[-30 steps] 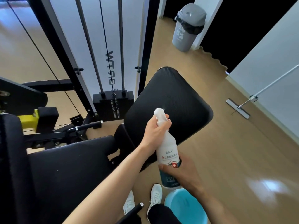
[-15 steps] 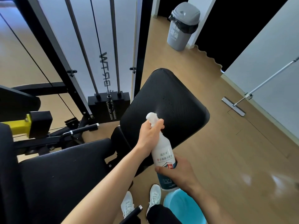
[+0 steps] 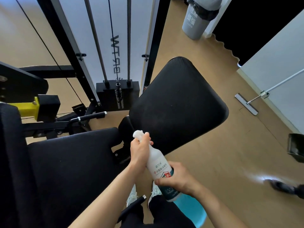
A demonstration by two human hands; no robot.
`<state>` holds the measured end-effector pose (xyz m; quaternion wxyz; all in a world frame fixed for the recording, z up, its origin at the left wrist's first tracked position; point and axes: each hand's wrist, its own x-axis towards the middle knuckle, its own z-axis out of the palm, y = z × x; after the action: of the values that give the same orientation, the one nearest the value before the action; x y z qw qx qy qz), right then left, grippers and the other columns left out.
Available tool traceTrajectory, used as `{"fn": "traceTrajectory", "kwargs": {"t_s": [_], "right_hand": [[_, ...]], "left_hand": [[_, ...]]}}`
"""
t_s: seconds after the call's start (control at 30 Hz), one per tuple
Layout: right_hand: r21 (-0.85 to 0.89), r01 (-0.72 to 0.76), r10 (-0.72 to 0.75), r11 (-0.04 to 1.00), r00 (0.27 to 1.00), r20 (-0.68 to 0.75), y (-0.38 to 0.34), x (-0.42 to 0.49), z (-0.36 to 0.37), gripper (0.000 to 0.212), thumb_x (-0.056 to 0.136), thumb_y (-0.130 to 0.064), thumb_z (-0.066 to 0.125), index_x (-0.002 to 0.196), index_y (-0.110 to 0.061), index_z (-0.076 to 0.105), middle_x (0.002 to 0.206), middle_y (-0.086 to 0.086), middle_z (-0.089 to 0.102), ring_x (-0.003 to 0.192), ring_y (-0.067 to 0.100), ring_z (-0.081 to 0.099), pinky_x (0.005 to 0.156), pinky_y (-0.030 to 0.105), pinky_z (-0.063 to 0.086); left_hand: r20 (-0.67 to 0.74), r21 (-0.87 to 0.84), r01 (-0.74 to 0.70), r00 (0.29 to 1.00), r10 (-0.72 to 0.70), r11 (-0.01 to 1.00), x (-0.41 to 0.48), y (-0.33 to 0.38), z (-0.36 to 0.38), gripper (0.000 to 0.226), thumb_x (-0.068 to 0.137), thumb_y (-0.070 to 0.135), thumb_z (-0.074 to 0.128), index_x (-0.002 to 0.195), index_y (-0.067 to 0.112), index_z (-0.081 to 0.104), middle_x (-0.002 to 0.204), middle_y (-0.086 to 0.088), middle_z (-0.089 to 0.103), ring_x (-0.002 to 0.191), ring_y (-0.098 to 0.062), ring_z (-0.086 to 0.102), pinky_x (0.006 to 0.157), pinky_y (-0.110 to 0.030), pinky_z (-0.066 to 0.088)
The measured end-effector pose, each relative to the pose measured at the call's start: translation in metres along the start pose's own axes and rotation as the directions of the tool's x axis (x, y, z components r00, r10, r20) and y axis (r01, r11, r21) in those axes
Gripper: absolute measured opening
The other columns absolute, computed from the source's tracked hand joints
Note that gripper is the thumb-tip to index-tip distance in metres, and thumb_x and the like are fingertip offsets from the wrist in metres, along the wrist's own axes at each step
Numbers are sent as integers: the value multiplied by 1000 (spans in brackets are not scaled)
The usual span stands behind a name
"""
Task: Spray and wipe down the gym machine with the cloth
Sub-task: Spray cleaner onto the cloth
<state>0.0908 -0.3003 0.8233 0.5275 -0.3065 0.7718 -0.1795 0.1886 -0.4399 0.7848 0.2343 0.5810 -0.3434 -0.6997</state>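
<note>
Both hands are on the spray bottle (image 3: 158,163), tilted just below the black pad (image 3: 177,102). Left hand (image 3: 139,152) wraps the neck by the sprayer, right hand (image 3: 179,178) grips the lower body. Trigger finger's hidden, so can't tell if it's squeezing.

A wooden floor (image 3: 213,162) is seen. The gym machine (image 3: 177,104) is stood on it beyond and left of the fingers (image 3: 174,166) of the right hand (image 3: 180,178). A grey bin (image 3: 195,22) is set far beyond them, a flat mop head (image 3: 246,104) well to their right, a blue bucket (image 3: 189,209) just beneath them, and white shoes (image 3: 131,196) just left of it.
</note>
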Motion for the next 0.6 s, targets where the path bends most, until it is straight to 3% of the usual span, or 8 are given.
{"fn": "traceTrajectory", "kwargs": {"t_s": [0.1, 0.2, 0.4, 0.53, 0.6], "right_hand": [[-26, -26, 27, 999, 999, 30, 9, 0, 9, 55, 56, -54, 91, 100, -26, 71, 94, 0, 77, 85, 14, 77, 82, 41, 66], [-35, -73, 75, 997, 996, 53, 20, -1, 19, 53, 56, -52, 90, 97, -24, 72, 92, 0, 78, 84, 15, 77, 80, 41, 65], [-28, -142, 144, 990, 985, 96, 32, -4, 33, 58, 57, -56, 90, 101, -25, 70, 97, 0, 78, 88, 13, 77, 82, 37, 65], [-73, -160, 167, 984, 981, 102, 36, 5, 39, 60, 54, -60, 89, 99, -25, 70, 96, -1, 77, 88, 13, 76, 83, 42, 65], [-92, -169, 180, 981, 976, 127, 37, 11, 44, 61, 53, -61, 88, 98, -25, 70, 96, -1, 77, 89, 13, 76, 84, 43, 64]], "left_hand": [[46, -64, 47, 998, -44, 997, -3, -17, -10, 31, 97, 37, 64, 109, 8, 69, 97, -6, 73, 84, -21, 69, 84, -46, 60], [55, -7, 87, 995, -87, 996, -3, -32, -17, 30, 98, 36, 64, 105, 8, 71, 103, -7, 74, 91, -19, 71, 87, -43, 59], [-7, 97, 162, 987, -162, 982, -4, -53, -19, 32, 100, 39, 57, 94, 10, 68, 89, -6, 72, 79, -17, 66, 76, -36, 54], [51, 84, 202, 977, -206, 976, 1, -60, -27, 24, 100, 41, 61, 106, 19, 66, 108, -1, 74, 98, -18, 71, 93, -44, 59], [24, 73, 233, 972, -236, 970, 5, -63, -33, 29, 100, 42, 62, 111, 15, 68, 108, -3, 74, 97, -18, 72, 94, -45, 59]]}}
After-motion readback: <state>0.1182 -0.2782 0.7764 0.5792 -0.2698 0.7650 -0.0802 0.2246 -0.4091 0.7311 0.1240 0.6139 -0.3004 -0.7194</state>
